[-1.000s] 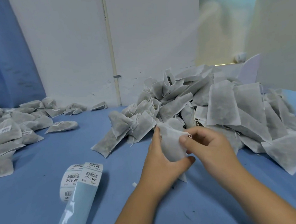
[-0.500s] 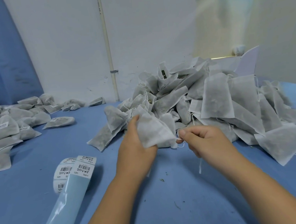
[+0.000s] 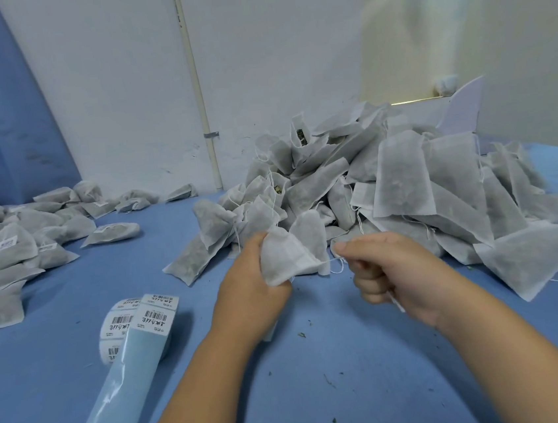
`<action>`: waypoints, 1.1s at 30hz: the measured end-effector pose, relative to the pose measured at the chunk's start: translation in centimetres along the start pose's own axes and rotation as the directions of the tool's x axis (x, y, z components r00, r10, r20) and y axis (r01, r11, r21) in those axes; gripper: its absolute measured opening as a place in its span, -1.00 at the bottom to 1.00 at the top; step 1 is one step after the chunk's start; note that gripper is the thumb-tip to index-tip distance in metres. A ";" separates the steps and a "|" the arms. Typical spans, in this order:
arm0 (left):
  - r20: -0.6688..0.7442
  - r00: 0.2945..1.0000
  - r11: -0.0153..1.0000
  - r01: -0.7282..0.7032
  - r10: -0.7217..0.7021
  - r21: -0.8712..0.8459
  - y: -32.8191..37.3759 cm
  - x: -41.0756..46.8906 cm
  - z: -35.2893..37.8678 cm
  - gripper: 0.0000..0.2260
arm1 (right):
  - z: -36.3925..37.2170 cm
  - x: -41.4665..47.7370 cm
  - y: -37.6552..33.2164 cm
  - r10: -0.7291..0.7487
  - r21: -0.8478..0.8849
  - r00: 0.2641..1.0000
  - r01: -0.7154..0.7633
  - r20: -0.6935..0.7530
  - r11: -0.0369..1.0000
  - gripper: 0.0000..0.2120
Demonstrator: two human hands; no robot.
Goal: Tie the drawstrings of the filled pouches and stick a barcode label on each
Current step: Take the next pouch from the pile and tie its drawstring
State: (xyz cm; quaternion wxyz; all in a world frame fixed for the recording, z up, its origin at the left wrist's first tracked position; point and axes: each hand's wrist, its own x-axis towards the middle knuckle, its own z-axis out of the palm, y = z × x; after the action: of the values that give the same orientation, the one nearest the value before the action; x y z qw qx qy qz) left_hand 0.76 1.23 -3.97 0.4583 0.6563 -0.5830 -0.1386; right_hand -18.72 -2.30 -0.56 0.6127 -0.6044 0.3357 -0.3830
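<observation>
My left hand (image 3: 250,283) grips a white filled pouch (image 3: 285,255) just above the blue table, in front of the big heap. A thin white drawstring (image 3: 334,260) runs from the pouch's gathered mouth to my right hand (image 3: 387,269), which pinches it between thumb and curled fingers and holds it taut. A string end hangs below that hand. The roll of barcode labels (image 3: 134,323) lies on the table to the left, its pale blue backing strip (image 3: 117,393) trailing toward me.
A large heap of filled pouches (image 3: 398,185) rises behind my hands against the white wall. A spread of labelled pouches (image 3: 9,246) lies at the far left. Small green crumbs (image 3: 302,334) dot the blue table (image 3: 324,396) between my forearms.
My hands moved apart: the right hand pulled the drawstring rightward and the pouch's mouth has gathered tighter. The left hand shifted its grip lower on the pouch.
</observation>
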 end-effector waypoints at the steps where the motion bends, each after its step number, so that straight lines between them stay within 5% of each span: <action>1: 0.018 1.000 1.000 0.001 -0.001 0.004 0.0 0.0 0.1 -0.49 | -0.1 0.0 -0.1 -0.023 0.046 1.000 0.023 0.005 0.999 -0.55; 7: 0.127 0.991 0.998 -0.045 0.038 0.053 -0.3 -0.1 0.3 -0.52 | -0.6 -0.5 -1.2 -0.131 0.295 0.990 0.139 -0.047 0.945 -0.68; 17: 0.271 0.945 0.949 -0.243 0.184 0.203 1.7 -0.8 1.8 -0.76 | -2.9 -0.6 -2.6 -0.142 0.609 0.967 0.245 -0.213 0.754 -0.61; 21: 0.399 0.900 0.895 -0.316 0.177 0.316 2.5 -1.3 2.1 -0.59 | -3.1 -0.5 -2.4 -0.099 0.647 0.962 0.246 -0.256 0.722 -0.57; 25: 0.421 0.885 0.802 -0.394 0.200 0.448 3.0 -1.7 1.8 -0.41 | -2.6 -0.8 -2.5 -0.125 0.667 0.981 0.194 -0.150 0.719 -0.69; 28: 0.359 0.868 0.850 -0.449 0.342 0.275 4.7 -2.3 2.4 -0.24 | -1.4 -1.0 -2.3 -0.169 0.638 0.985 0.147 -0.026 0.756 -0.70; 31: 0.302 0.811 0.861 -0.429 0.501 -0.274 6.7 -3.4 3.2 -0.33 | -0.5 -1.1 -2.1 -0.217 0.617 0.972 0.119 0.086 0.778 -0.70; 33: 0.255 0.832 0.811 -0.333 0.493 -0.481 7.4 -4.1 3.7 -0.37 | -0.4 -1.2 -2.2 -0.249 0.610 0.960 0.124 0.124 0.783 -0.70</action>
State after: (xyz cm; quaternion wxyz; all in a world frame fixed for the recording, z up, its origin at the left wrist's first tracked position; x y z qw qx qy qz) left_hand -7.72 4.02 -1.79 0.4892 0.3594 -0.7455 -0.2752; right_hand -19.79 -1.37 1.53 0.7605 -0.4462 0.0737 -0.4659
